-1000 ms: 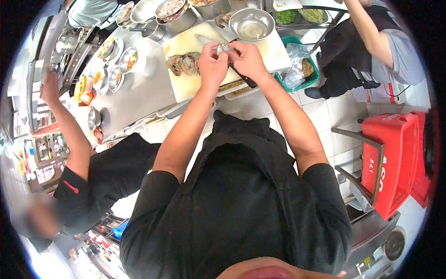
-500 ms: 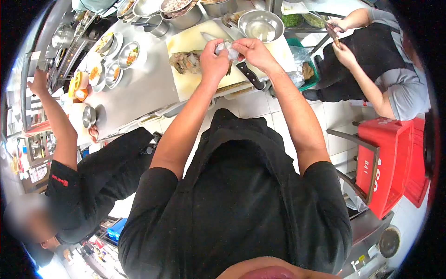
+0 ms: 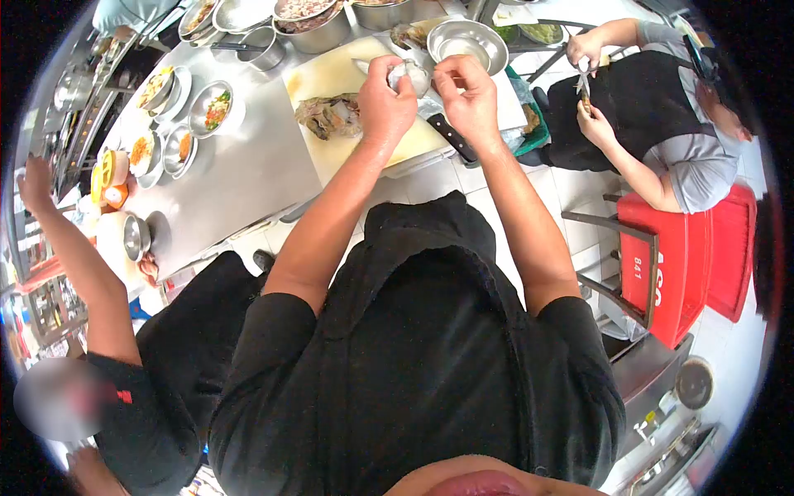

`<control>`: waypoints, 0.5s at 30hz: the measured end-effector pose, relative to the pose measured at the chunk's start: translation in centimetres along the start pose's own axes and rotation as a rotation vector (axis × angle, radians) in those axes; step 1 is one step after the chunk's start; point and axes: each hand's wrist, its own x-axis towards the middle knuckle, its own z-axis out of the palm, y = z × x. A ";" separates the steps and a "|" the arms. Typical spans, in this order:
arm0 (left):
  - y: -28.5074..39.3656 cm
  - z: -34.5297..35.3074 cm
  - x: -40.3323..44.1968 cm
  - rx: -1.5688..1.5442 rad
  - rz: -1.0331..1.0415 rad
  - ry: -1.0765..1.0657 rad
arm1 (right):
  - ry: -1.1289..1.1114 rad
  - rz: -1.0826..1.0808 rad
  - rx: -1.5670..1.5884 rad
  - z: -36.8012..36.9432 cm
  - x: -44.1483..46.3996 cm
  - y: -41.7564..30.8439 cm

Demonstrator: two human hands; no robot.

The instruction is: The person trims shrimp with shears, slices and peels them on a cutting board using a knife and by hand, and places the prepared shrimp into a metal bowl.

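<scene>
My left hand (image 3: 389, 103) is closed around a whitish-grey, glossy piece of food (image 3: 411, 78) above the cutting board (image 3: 318, 78). To its right, my right hand (image 3: 467, 99) has its thumb and fingertips pinched together; what they hold, if anything, is too small to name. Left of my left hand, a mottled grey-brown heap of what looks like shellfish (image 3: 329, 115) lies on the board. A knife (image 3: 451, 136) lies with its black handle beside my right wrist, its blade partly hidden. Behind my right hand stands a steel bowl (image 3: 468, 46).
Bowls of chopped food (image 3: 210, 109) and steel pots (image 3: 313, 31) stand on the steel counter (image 3: 217, 180). A green basket (image 3: 533, 132) is right of the board. One person works at the left; another at the right holds scissors (image 3: 584, 81). A red bin (image 3: 674, 264) stands at right.
My hands have moved apart, with the whitish piece staying in my left hand. The person on the right has come further into view with scissors. The whole view has shifted.
</scene>
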 end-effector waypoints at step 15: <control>1.9 1.6 0.5 0.151 0.321 0.006 | -0.262 0.483 0.227 -3.4 2.4 0.8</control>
